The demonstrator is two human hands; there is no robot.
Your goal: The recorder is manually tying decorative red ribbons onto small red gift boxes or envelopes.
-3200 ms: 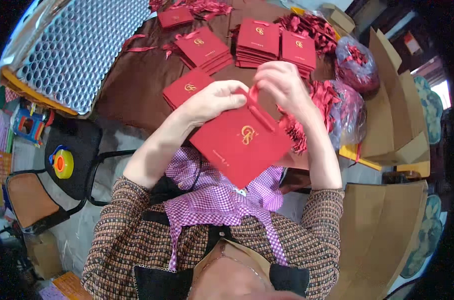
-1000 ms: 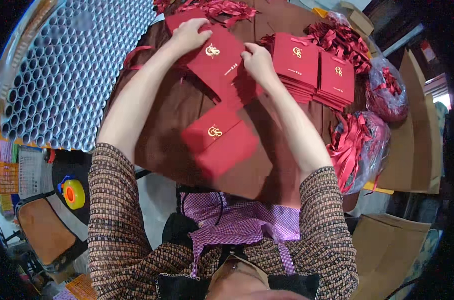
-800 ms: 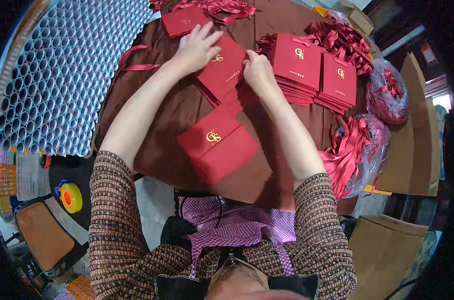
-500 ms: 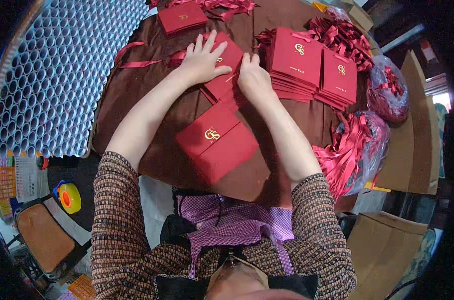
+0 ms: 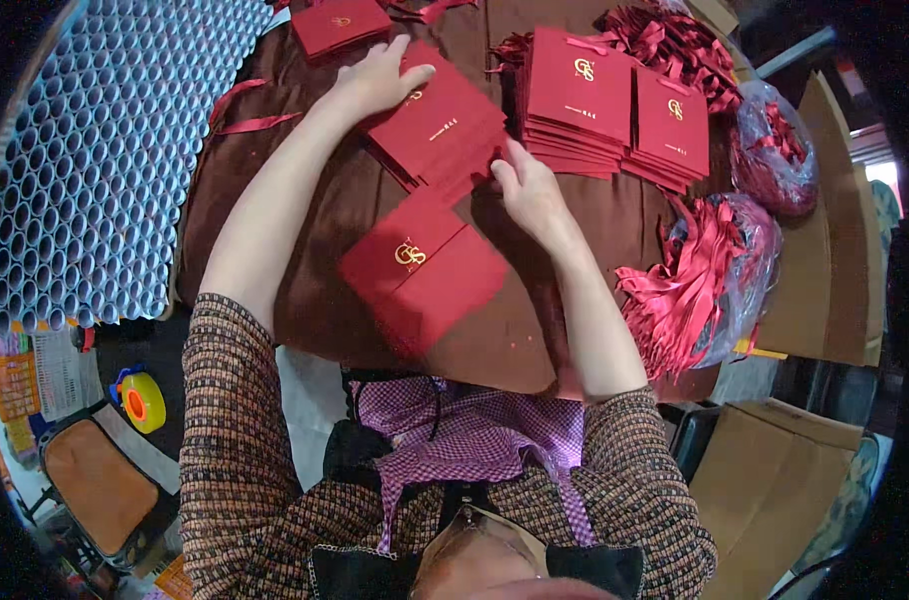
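My left hand (image 5: 377, 80) lies flat with fingers spread on the top of a small stack of flat red paper bags (image 5: 437, 130) in the middle of the brown table (image 5: 305, 230). My right hand (image 5: 530, 190) touches the stack's right near edge with its fingertips. One more red bag with a gold emblem (image 5: 422, 270) lies flat just in front of me, apart from both hands.
Two taller stacks of red bags (image 5: 615, 105) stand to the right, another bag (image 5: 340, 22) at the far edge. Clear sacks of red ribbons (image 5: 710, 275) crowd the right side. Loose ribbons (image 5: 245, 110) lie left. A rack of blue tubes (image 5: 85, 170) fills the left.
The bag I held near my chest 3 seconds ago now lies on the table. Both hands carried another bag to the middle stack and now rest on it.
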